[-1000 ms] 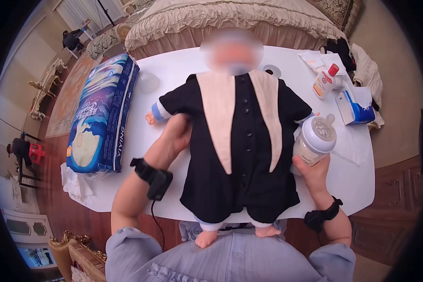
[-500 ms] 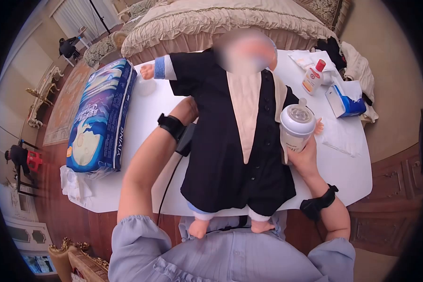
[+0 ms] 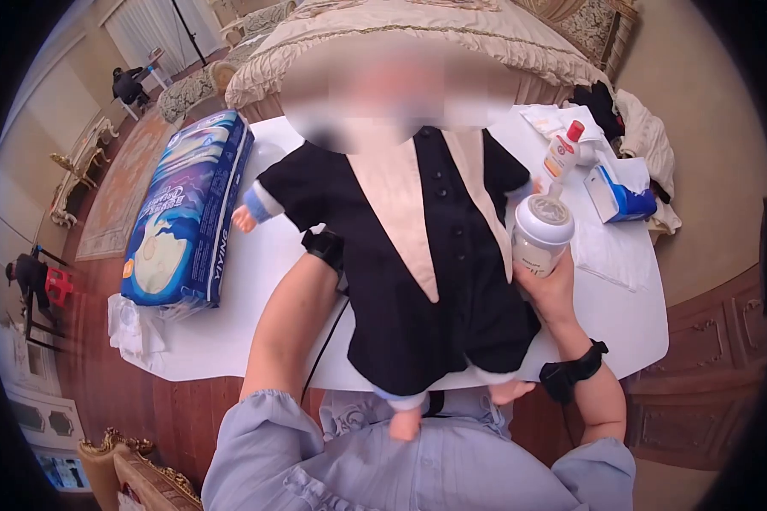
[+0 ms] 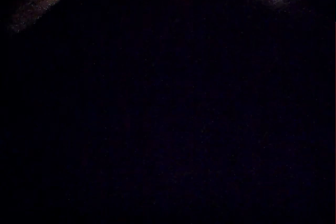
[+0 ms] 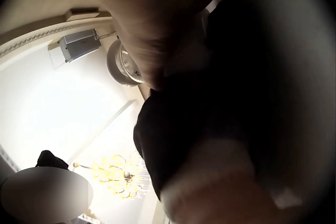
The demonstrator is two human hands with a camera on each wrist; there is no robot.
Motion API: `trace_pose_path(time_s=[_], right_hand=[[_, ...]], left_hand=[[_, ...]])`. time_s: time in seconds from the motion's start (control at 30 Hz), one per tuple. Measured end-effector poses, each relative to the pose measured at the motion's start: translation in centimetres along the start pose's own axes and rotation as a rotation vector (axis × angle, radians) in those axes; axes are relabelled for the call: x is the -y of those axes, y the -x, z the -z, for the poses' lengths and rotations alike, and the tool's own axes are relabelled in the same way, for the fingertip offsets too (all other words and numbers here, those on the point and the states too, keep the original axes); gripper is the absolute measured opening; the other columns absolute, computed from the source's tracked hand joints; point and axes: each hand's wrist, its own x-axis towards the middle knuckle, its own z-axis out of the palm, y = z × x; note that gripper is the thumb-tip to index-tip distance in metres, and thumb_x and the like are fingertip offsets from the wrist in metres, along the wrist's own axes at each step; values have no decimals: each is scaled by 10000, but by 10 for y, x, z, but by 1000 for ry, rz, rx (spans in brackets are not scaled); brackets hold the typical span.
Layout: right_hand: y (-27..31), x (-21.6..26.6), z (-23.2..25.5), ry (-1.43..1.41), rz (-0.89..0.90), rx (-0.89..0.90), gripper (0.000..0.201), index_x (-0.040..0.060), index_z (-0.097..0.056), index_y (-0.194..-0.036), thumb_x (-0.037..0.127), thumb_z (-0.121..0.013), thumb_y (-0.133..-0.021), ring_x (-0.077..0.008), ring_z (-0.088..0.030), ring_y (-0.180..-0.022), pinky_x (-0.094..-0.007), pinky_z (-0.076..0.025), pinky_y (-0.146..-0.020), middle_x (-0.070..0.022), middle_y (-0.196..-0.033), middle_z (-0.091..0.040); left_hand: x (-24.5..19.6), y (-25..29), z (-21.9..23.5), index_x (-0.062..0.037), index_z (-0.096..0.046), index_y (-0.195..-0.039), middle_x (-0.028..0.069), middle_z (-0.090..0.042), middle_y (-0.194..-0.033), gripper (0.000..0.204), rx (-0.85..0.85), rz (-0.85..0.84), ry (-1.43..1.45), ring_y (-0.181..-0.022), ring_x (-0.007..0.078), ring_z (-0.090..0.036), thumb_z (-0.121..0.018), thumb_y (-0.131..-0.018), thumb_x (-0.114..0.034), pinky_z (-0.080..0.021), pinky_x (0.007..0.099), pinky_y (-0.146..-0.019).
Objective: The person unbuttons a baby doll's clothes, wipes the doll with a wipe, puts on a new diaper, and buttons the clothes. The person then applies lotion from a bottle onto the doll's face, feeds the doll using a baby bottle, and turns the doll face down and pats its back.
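Lowered since the earlier head frame is the arm, at picture left, of a doll (image 3: 452, 302) dressed in black with cream lapels; its feet have been shifted rightward.

Head view: the doll is seen over a white surface (image 3: 204, 345), its feet hanging past the near edge, its head blurred. A feeding bottle (image 3: 540, 238), teat up, is held just beside the doll's torso in the right grip (image 3: 549, 288), with thumb and fingers curled round it. The left grip is hidden behind the doll, so how far it is open cannot be told. A blue diaper pack (image 3: 183, 221) is seen at left; at right, a red-capped bottle (image 3: 561, 153) and a tissue pack (image 3: 626, 201).

Left wrist view: almost everything is lost in darkness.

Right wrist view: the right grip is shown from below, with a round pale object partly covered behind it, dark cloth close by and a lit chandelier (image 5: 123, 175) overhead.
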Motion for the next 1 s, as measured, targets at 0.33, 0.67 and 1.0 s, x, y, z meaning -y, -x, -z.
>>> trace_pose_path(time_s=[0.33, 0.67, 1.0], right_hand=[[-40, 69, -8, 298, 299, 105, 752, 1, -444, -1328, 210, -844, -726, -221, -605, -1081, -347, -464, -954, -134, -1181, -614], [-95, 132, -108, 609, 528, 229, 705, 87, -503, -1224, 340, -849, -664, -341, -686, -912, -402, -533, -796, -186, -990, -686], [-94, 141, -146, 803, 756, 112, 648, 97, -561, -1179, 287, -841, -627, -331, -676, -855, -398, -528, -733, -145, -924, -683]], left_hand=[[-83, 120, 18, -11, -552, -1285, 132, -594, -1253, 437, 32, -351, -5, -1092, 226, -603, -615, -943, -275, -517, 366, -952], [-92, 166, 22, -37, -553, -1309, 120, -569, -1305, 474, 92, -637, 17, -1154, 229, -576, -663, -917, -280, -490, 383, -1003], [-102, 140, 37, -63, -553, -1333, 109, -544, -1358, 519, 140, -866, 53, -1216, 231, -548, -711, -891, -286, -463, 399, -1054]])
